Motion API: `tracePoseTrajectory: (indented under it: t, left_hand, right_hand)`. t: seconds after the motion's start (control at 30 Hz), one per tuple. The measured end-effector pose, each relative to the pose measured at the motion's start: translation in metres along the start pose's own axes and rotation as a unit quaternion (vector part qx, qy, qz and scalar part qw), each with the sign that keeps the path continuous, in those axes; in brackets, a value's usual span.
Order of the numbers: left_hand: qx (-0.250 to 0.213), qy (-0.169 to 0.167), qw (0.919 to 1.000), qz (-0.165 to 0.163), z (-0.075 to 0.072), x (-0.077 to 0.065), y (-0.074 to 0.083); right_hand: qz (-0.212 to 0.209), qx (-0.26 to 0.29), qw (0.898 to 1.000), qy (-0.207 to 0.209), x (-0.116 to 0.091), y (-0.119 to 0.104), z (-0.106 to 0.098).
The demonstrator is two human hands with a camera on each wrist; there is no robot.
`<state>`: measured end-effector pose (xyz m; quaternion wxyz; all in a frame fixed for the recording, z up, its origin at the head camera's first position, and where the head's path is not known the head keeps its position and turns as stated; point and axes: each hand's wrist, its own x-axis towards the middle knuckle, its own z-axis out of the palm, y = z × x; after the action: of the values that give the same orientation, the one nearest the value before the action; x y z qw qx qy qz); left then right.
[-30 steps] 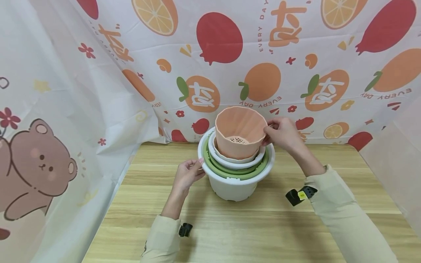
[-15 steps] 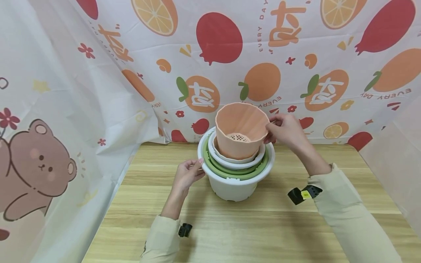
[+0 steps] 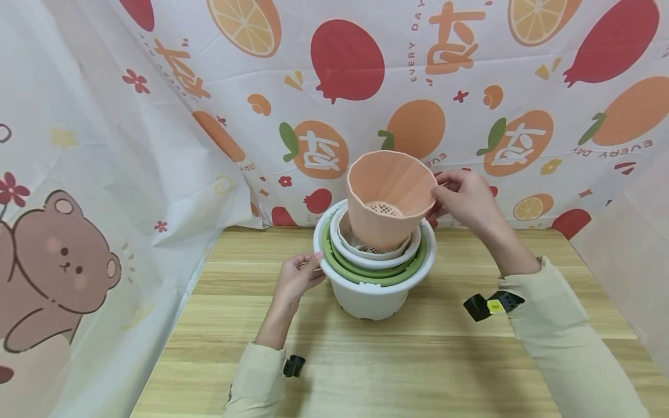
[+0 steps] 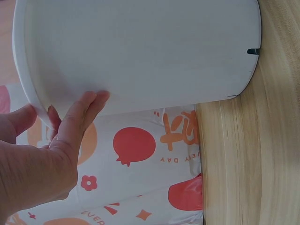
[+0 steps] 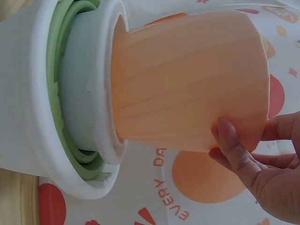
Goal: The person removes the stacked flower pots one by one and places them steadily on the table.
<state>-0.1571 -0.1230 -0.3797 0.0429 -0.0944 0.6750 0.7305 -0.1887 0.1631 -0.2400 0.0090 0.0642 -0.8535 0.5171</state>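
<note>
A stack of nested flower pots stands at the back of the table. Outermost is a large white flower pot (image 3: 366, 301), with a green flower pot (image 3: 334, 258) inside it and a smaller white flower pot (image 3: 334, 232) within that. A peach flower pot (image 3: 389, 223) with a wavy rim and a holed bottom is raised partway out of the stack, slightly tilted. My right hand (image 3: 465, 200) pinches its rim on the right side. My left hand (image 3: 298, 278) grips the rim of the large white pot at its left, thumb on top and fingers beneath.
The wooden table (image 3: 376, 371) extends in front of the stack and to both sides. A white fruit-printed cloth (image 3: 366, 128) hangs right behind the pots, and another cloth with a bear print (image 3: 73, 261) hangs at the left.
My right hand has lifted the peach flower pot higher and a little to the right, baring the holed bottom of a pot inside the stack. My left hand has stayed in place.
</note>
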Motion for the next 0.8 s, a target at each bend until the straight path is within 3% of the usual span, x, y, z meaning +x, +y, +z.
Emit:
tracePoseTrajectory:
  t: [0.3, 0.6, 0.8]
  left_hand:
    - [-0.004, 0.000, 1.0000, -0.003, 0.000, 0.001, 0.000]
    - [0.001, 0.000, 1.0000, -0.004, 0.000, 0.000, 0.001]
    - [0.000, -0.002, 1.0000, 0.000, 0.000, 0.000, 0.001]
  right_hand:
    - [-0.027, 0.006, 0.999, 0.021, -0.001, -0.003, -0.010]
    - [-0.018, -0.020, 0.999, 0.021, -0.005, -0.004, -0.024]
    - [-0.026, -0.008, 0.999, 0.032, -0.007, 0.000, -0.034]
